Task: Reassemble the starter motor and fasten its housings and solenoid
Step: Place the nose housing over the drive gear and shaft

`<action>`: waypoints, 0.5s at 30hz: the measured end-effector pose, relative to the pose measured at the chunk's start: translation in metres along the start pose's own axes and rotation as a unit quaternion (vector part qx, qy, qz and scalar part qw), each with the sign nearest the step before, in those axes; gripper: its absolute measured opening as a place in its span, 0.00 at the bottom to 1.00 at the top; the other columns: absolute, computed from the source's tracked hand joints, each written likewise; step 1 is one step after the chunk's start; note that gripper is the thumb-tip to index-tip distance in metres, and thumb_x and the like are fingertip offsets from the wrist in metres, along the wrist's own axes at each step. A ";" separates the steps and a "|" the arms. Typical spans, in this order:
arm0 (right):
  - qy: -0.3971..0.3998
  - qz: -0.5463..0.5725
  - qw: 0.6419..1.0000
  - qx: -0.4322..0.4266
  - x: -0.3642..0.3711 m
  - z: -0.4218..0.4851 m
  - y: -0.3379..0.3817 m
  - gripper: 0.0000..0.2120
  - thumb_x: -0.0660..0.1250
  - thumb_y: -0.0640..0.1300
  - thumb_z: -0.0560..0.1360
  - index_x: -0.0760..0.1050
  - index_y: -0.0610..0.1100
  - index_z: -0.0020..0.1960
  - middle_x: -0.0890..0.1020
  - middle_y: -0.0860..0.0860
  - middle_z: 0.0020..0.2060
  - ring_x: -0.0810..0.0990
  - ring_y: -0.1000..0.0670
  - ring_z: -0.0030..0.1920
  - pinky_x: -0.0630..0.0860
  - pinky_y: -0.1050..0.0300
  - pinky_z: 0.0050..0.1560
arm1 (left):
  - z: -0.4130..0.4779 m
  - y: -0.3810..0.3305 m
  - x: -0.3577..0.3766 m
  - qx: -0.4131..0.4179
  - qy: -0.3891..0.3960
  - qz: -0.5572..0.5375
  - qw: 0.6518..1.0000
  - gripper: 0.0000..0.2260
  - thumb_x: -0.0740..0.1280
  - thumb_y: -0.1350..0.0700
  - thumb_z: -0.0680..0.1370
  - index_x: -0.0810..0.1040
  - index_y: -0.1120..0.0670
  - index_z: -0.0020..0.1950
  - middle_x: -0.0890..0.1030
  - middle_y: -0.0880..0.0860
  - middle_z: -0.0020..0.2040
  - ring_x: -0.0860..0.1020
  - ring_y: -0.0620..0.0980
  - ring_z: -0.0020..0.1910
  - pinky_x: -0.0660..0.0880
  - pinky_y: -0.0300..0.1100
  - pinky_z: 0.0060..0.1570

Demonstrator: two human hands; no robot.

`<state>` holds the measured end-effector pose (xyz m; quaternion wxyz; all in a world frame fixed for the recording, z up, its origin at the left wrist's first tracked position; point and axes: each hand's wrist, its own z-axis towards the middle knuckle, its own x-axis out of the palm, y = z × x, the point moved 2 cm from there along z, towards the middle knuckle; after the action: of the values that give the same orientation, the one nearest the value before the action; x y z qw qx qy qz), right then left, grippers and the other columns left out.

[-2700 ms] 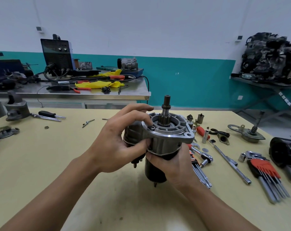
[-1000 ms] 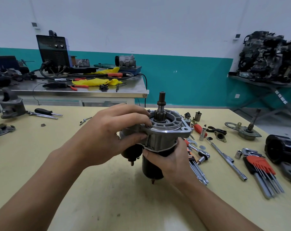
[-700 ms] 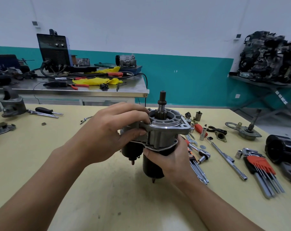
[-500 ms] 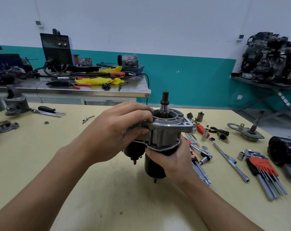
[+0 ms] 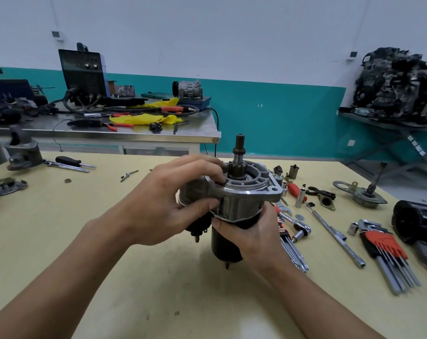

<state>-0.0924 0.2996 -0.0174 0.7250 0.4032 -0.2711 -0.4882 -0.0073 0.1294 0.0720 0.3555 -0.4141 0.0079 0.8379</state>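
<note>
At the far 9 o'clock edge of the pale yellow desk [image 5: 60, 241], a grey cast metal bracket [image 5: 24, 152] is standing. Just to its 3 o'clock, a black-handled screwdriver [image 5: 70, 160] is lying flat. Behind them, toward 11 o'clock, a steel-topped back desk [image 5: 134, 138] is carrying a black box-shaped welding machine [image 5: 82, 72] and a crumpled yellow cloth [image 5: 144, 118].

In the middle, the left hand [image 5: 163, 206] is wrapping round the 9 o'clock side of the starter motor [image 5: 239, 209]. Its fingers are curling over the rim of the silver cast nose housing [image 5: 251, 192] and its thumb is pressing the housing's side. The grey cylindrical solenoid [image 5: 192, 193] is sitting mostly behind this hand, its dark terminal end poking out toward 6 o'clock. The motor is being held upright over the desk's centre, its dark shaft [image 5: 239, 148] pointing to 12 o'clock. Whether its bottom stud is touching the desk is unclear. The right hand [image 5: 254, 233] is gripping the black round motor body [image 5: 223, 248] from 4 o'clock, just under the silver housing, with its fingers curling behind and its thumb lying across the front.

Toward 3 o'clock of the motor, tools are lying loose: a red-handled screwdriver [image 5: 293, 189], a chrome ratchet wrench [image 5: 298, 225], a long chrome extension bar [image 5: 334, 233] and a set of hex keys in a red holder [image 5: 383, 245]. At the far 3 o'clock edge, a black cylindrical casing [image 5: 415, 221] is lying.
</note>
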 end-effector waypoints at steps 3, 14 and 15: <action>0.001 0.009 1.000 -0.001 0.000 0.000 0.000 0.33 0.81 0.50 0.60 0.76 0.45 0.63 0.84 0.54 0.55 0.83 0.53 0.56 0.79 0.65 0.51 | -0.003 0.004 0.006 -0.049 -0.039 -0.094 0.994 0.26 0.73 0.45 0.72 0.71 0.41 0.69 0.75 0.39 0.67 0.72 0.40 0.69 0.72 0.31 0.62; -0.006 0.013 1.000 0.012 -0.001 -0.001 -0.001 0.33 0.82 0.50 0.60 0.77 0.41 0.62 0.85 0.48 0.54 0.84 0.47 0.56 0.81 0.55 0.53 | 0.000 0.022 0.029 -0.121 -0.006 -0.250 0.961 0.33 0.80 0.48 0.65 0.73 0.43 0.68 0.72 0.44 0.69 0.75 0.47 0.68 0.76 0.44 0.63; -0.003 0.011 1.000 0.012 -0.001 0.000 -0.002 0.34 0.82 0.50 0.60 0.77 0.40 0.62 0.85 0.47 0.55 0.83 0.47 0.57 0.80 0.54 0.54 | 0.000 0.024 0.028 -0.123 -0.004 -0.259 0.958 0.33 0.80 0.48 0.65 0.73 0.44 0.68 0.72 0.44 0.70 0.75 0.48 0.68 0.77 0.46 0.64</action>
<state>-0.0932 0.3004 -0.0189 0.7249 0.4071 -0.2833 -0.4781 -0.0334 0.1284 0.0455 0.5064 -0.4393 -0.2043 0.7133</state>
